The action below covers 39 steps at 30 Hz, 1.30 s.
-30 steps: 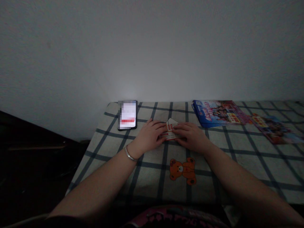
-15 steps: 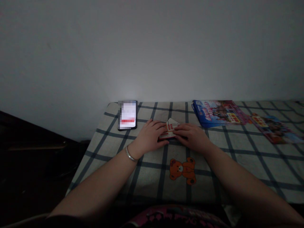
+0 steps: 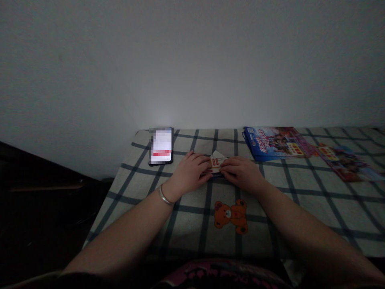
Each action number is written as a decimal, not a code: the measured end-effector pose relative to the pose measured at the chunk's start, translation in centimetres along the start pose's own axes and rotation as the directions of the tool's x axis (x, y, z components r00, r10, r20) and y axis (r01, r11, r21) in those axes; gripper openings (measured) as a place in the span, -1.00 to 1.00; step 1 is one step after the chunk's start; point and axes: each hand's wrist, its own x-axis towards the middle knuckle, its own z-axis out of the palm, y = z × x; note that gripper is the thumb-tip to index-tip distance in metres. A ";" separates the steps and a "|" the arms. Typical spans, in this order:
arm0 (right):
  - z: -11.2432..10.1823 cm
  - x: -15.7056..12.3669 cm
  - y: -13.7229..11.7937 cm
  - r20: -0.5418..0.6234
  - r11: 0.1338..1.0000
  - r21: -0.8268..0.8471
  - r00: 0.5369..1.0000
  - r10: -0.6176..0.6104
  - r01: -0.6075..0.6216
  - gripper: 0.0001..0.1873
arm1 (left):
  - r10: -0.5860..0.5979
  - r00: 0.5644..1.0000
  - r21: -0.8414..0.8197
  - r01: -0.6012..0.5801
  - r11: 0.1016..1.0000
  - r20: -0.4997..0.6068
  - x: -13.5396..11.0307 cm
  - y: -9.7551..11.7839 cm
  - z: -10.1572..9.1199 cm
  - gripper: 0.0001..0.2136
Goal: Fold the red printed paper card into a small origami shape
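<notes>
A small folded paper (image 3: 217, 159), white and tan with red print and a pointed top, lies on the checked tablecloth between my hands. My left hand (image 3: 191, 171), below a silver bangle (image 3: 164, 196), grips its left side, with the fingers over the top and the thumb at the near edge. From the right, my right hand (image 3: 243, 172) pinches the other side, its fingers bent over the paper. Both hands rest low on the cloth and cover much of the paper's sides. A strip of blue shows at its near edge.
A lit phone (image 3: 162, 146) lies at the back left of the tablecloth (image 3: 186, 224). Several colourful flyers (image 3: 275, 142) are stacked at the back right, with another flyer (image 3: 350, 162) beside them. An orange bear print (image 3: 231, 216) decorates the cloth. A pale wall (image 3: 192, 64) rises behind.
My left thumb has shifted slightly along the paper's near edge, and a bit more blue shows there. Both hands otherwise stay in place on the folded paper.
</notes>
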 end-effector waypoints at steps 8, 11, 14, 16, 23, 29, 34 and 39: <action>0.5 0.0 -0.6 0.012 1.000 -0.002 1.000 0.003 -0.003 -0.79 | 0.014 0.999 -0.025 -0.014 1.000 -0.030 0.1 0.1 0.0 -0.81; 0.4 -0.1 -0.8 0.019 1.000 0.005 1.000 0.017 -0.017 -0.81 | 0.003 1.000 -0.037 -0.004 0.999 -0.031 0.2 0.1 0.0 -0.82; 0.3 -0.1 -0.8 -0.003 0.998 0.017 0.999 0.055 -0.054 -0.84 | -0.013 1.000 -0.030 0.012 0.999 -0.013 0.3 0.2 0.0 -0.83; 0.3 0.0 -0.7 -0.031 0.995 0.020 0.995 0.099 -0.098 -0.85 | -0.038 0.999 -0.017 0.038 0.999 -0.015 0.4 0.2 0.0 -0.82; 0.7 0.2 -0.2 -0.046 0.971 0.001 0.970 0.239 -0.239 -0.92 | -0.048 0.998 0.002 0.048 0.999 -0.034 0.6 0.2 0.3 -0.81; 1.2 0.6 -0.1 -0.055 0.956 -0.036 0.955 0.290 -0.292 -0.91 | -0.115 0.993 -0.018 0.114 0.993 -0.017 0.9 0.6 0.3 -0.82; 1.3 1.0 0.0 -0.050 0.949 -0.077 0.952 0.304 -0.307 -0.90 | -0.200 0.979 -0.084 0.196 0.977 -0.044 1.1 0.5 0.8 -0.81; 1.8 1.2 0.4 -0.046 0.949 -0.052 0.950 0.310 -0.312 -0.93 | -0.189 0.981 -0.087 0.185 0.979 -0.045 1.3 0.4 0.9 -0.80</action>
